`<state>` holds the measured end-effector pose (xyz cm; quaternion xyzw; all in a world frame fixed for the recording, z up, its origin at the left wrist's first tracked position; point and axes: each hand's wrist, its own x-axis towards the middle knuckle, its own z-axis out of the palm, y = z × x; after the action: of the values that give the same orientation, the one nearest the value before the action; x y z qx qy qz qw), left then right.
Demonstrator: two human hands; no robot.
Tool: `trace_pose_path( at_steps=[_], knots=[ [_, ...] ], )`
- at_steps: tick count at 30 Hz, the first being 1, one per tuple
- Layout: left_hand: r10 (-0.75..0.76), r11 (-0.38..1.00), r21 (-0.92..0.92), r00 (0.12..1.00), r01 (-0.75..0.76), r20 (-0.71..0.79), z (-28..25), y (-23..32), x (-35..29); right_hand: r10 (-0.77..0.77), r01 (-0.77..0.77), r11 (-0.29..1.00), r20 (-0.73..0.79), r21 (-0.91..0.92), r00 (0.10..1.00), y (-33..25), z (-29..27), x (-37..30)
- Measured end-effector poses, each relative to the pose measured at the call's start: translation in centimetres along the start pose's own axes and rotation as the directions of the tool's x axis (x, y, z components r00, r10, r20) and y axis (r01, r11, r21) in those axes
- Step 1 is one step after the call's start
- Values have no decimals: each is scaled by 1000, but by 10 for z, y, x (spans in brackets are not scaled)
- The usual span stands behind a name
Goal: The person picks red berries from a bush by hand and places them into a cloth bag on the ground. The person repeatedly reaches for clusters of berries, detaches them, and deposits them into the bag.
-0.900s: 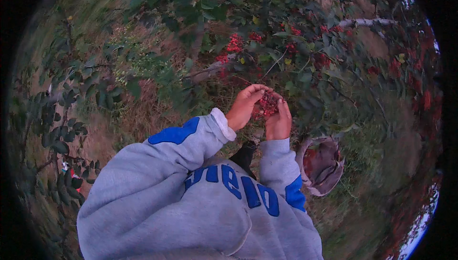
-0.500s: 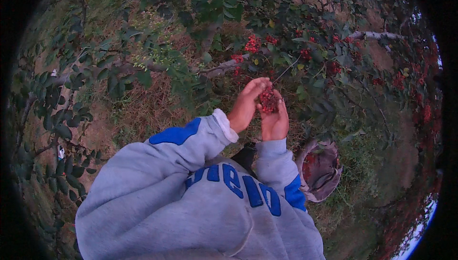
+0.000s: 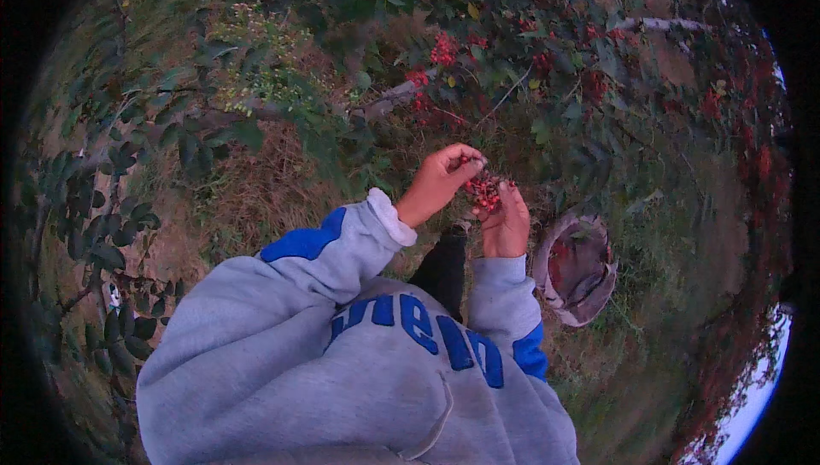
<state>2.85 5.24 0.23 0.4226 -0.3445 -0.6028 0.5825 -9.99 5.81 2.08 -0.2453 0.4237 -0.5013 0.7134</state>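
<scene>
A cluster of small red berries [image 3: 486, 194] on thin stalks sits in front of me, between my hands. My right hand [image 3: 506, 224] holds it, with thumb and fingers closed around its right and lower side. At the cluster's upper left, my left hand [image 3: 436, 181] is closed in a pinch. A few red berries [image 3: 466, 159] show at its fingertips; whether they still join the main cluster I cannot tell. Both hands are below the leafy branches, apart from them.
A brownish cloth bag [image 3: 605, 290] with red contents stands open at the right. Red berry bunches [image 3: 443, 50] hang on the shrub ahead. A thick grey branch [image 3: 397, 99] crosses there, with a pale branch [image 3: 662, 24] farther right. Paler greenish clusters [image 3: 256, 55] grow at the left.
The berry cluster has come away from the twig and sits slightly lower in my right hand. My left hand has drawn a little to the left, berries at its fingertips. The view has shifted.
</scene>
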Motion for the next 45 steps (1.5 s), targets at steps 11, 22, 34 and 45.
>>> trace_pose_path(
  at_steps=[11,22,34,45],
  knots=[
    [-224,865,-435,968,249,109,-15,7,-22,-21,22,998,24,-54,999,10,2,-4],
    [-293,936,-193,956,294,32,53,-2,-31,-35,37,994,27,-100,999,-29,-49,-31],
    [-330,775,-363,821,517,465,187,-44,-62,-262,278,948,-116,155,958,-86,-165,-125],
    [-406,780,-193,717,595,567,236,-91,-113,-472,565,775,-336,282,815,-70,-231,-219]
  ],
)
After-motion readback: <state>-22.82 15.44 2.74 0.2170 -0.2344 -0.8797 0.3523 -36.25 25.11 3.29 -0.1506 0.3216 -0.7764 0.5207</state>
